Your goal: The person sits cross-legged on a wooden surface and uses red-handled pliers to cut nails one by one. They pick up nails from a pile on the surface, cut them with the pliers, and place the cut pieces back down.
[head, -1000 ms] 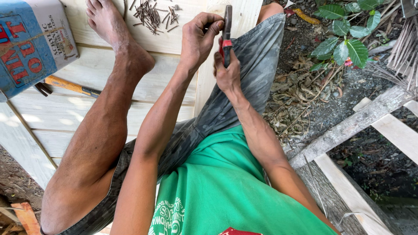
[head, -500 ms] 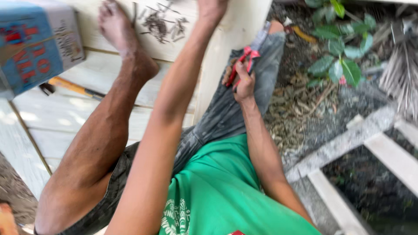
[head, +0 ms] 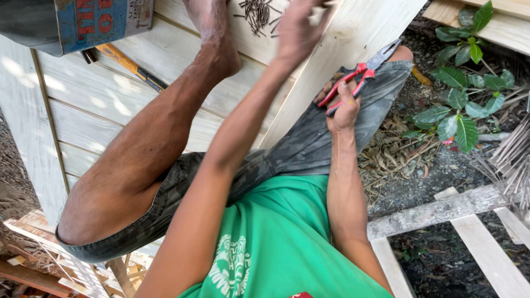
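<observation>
My right hand grips red-handled pliers, whose jaws point up and to the right. The hand rests on my right thigh in grey shorts. My left hand is stretched forward and blurred, over a pale wooden plank. It is just right of a pile of loose nails. Its fingers are too smeared to show whether they hold anything. My bare left leg lies bent across the pale boards.
A blue printed box sits at the top left, with a yellow-handled tool lying below it on the boards. On the right is dirt ground with a green plant, dry leaves and weathered wooden slats.
My left hand let go of the pliers and reached forward beside the nail pile. My right hand lowered the pliers from upright to slanted on my thigh.
</observation>
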`<state>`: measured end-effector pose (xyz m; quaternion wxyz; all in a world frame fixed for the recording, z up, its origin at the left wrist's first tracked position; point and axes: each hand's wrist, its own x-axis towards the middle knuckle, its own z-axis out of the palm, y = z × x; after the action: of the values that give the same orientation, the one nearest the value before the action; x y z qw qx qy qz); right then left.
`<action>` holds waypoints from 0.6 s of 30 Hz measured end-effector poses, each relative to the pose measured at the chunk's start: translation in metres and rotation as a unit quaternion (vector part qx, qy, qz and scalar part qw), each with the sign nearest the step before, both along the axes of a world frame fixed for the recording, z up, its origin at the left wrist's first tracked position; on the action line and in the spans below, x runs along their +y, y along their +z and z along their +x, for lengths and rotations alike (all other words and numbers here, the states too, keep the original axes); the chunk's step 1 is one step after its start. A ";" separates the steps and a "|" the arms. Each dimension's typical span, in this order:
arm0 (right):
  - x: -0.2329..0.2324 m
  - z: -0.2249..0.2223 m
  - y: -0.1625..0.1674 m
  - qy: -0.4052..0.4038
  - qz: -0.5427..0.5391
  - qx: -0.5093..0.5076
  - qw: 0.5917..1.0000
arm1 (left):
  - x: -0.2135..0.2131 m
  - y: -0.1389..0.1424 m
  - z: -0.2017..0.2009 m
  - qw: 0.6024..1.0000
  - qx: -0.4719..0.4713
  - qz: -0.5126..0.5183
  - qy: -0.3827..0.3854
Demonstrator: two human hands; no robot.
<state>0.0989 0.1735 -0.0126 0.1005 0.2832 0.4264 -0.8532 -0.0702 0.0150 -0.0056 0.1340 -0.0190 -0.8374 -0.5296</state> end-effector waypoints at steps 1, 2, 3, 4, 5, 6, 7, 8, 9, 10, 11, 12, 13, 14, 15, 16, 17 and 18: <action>-0.002 0.000 -0.001 0.015 0.020 -0.006 1.000 | -0.027 -0.001 0.007 0.999 -0.030 0.032 0.015; -0.004 0.000 -0.001 0.027 0.041 -0.011 0.999 | -0.058 -0.003 0.013 0.999 -0.004 -0.037 0.037; -0.006 0.000 -0.001 0.037 0.046 -0.009 0.998 | -0.085 -0.006 0.014 0.980 -0.138 -0.132 0.058; -0.009 -0.001 -0.002 0.049 0.048 -0.006 0.998 | -0.105 -0.010 0.018 0.971 -0.182 -0.140 0.069; -0.012 -0.001 -0.002 0.067 0.049 -0.004 0.997 | -0.121 -0.014 0.022 0.959 -0.225 -0.149 0.084; -0.015 -0.002 -0.002 0.086 0.042 -0.004 0.995 | -0.128 -0.019 0.025 0.961 -0.228 -0.144 0.060; -0.018 -0.003 -0.003 0.102 0.034 -0.002 0.994 | -0.133 -0.023 0.026 0.963 -0.229 -0.139 0.033; -0.021 -0.003 -0.003 0.116 0.027 0.003 0.993 | -0.131 -0.028 0.029 0.965 -0.227 -0.135 0.004; -0.023 -0.004 -0.004 0.123 0.040 -0.001 0.992 | -0.126 -0.032 0.030 0.969 -0.193 -0.155 -0.021; -0.026 -0.004 -0.005 0.130 0.055 -0.004 0.990 | -0.118 -0.036 0.032 0.971 -0.159 -0.174 -0.047; -0.027 -0.004 -0.005 0.137 0.070 -0.010 0.988 | -0.110 -0.040 0.033 0.970 -0.127 -0.192 -0.072; -0.027 -0.003 -0.006 0.136 0.065 -0.003 0.989 | -0.103 -0.043 0.034 0.971 -0.110 -0.195 -0.077; -0.027 -0.002 -0.007 0.134 0.060 0.002 0.989 | -0.096 -0.047 0.035 0.972 -0.096 -0.199 -0.081; -0.027 -0.001 -0.008 0.132 0.054 0.005 0.990 | -0.091 -0.050 0.036 0.972 -0.082 -0.203 -0.087; -0.026 0.000 -0.009 0.131 0.055 0.004 0.990 | -0.087 -0.054 0.036 0.971 -0.079 -0.208 -0.083; -0.026 0.001 -0.011 0.128 0.059 0.004 0.990 | -0.085 -0.057 0.037 0.971 -0.073 -0.211 -0.082; -0.025 0.001 -0.012 0.125 0.062 0.009 0.990 | -0.083 -0.060 0.036 0.971 -0.063 -0.215 -0.079; -0.024 0.001 -0.012 0.127 0.069 0.012 0.989 | -0.081 -0.063 0.037 0.970 -0.056 -0.221 -0.084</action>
<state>0.0998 0.1497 -0.0246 0.1837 0.2229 0.5179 -0.8052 -0.0337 -0.0662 -0.0687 0.0347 -0.0888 -0.9353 -0.3409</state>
